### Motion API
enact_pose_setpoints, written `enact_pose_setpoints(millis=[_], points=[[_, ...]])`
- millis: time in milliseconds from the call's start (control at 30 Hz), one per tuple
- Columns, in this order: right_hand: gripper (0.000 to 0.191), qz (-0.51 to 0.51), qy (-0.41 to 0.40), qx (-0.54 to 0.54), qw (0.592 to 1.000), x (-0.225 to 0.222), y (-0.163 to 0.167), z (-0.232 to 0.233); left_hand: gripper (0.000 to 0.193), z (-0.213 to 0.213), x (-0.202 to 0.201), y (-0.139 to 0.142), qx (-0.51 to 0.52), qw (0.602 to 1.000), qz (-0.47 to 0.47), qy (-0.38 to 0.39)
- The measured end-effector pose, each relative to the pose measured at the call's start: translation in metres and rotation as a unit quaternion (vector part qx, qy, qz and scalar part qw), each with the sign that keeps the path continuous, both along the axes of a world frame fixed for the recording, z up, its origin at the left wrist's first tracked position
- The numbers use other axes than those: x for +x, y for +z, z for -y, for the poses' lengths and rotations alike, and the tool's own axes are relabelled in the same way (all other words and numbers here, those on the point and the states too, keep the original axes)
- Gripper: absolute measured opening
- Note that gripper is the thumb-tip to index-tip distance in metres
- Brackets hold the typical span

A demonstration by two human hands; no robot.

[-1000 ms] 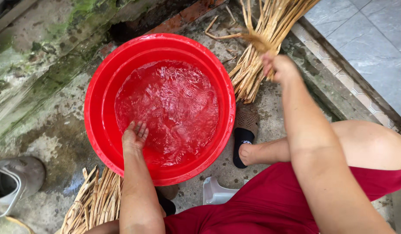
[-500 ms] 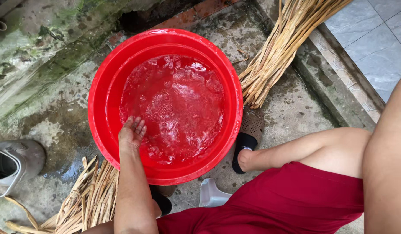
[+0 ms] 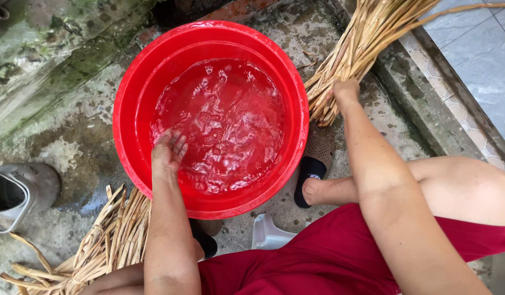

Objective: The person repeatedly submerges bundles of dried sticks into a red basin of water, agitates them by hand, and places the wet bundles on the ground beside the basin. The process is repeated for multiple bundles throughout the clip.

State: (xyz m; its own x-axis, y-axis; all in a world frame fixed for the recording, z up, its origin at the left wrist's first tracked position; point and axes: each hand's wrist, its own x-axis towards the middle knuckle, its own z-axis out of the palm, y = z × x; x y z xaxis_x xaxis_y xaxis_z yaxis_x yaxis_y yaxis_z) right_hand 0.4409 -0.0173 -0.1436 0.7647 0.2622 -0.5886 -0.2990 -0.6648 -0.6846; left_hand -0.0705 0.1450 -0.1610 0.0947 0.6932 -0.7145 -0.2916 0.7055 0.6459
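Left hand (image 3: 167, 150) rests spread in the basin (image 3: 127, 109); right hand (image 3: 345, 93) grips the reeds (image 3: 361, 43).

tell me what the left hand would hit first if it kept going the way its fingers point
The left hand points up and slightly right across the red basin, so it would probably meet the rippling water first, then the far wall. Depth is hard to judge.
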Motion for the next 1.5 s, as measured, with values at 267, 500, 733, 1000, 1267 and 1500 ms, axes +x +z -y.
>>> enact_pose_setpoints(millis=[267,500,733,1000,1267,1500], points=[[0.083,0.194,0.097,-0.263,0.94,-0.051,0.011,0.006,0.03,0.002,-0.021,0.042,0.094,0.993,-0.064,-0.031],[0.069,0.343,-0.001,0.063,0.937,-0.036,-0.011,-0.025,0.025,-0.042,-0.15,0.124,0.271,0.944,-0.143,0.125],[0.034,0.203,0.103,0.404,0.886,-0.114,0.013,-0.084,0.027,-0.014,-0.296,0.102,0.224,0.747,-0.613,-0.125],[0.034,0.124,0.25,0.331,0.901,-0.285,0.006,-0.079,0.126,0.052,-0.292,0.024,-0.108,0.666,-0.622,-0.398],[0.027,0.054,0.438,0.163,0.882,-0.355,-0.034,-0.055,0.043,0.069,-0.26,-0.004,-0.084,0.547,-0.668,-0.497],[0.023,-0.039,0.412,0.119,0.903,-0.341,-0.05,-0.046,0.05,0.051,-0.288,0.06,0.011,0.874,-0.464,-0.142]])
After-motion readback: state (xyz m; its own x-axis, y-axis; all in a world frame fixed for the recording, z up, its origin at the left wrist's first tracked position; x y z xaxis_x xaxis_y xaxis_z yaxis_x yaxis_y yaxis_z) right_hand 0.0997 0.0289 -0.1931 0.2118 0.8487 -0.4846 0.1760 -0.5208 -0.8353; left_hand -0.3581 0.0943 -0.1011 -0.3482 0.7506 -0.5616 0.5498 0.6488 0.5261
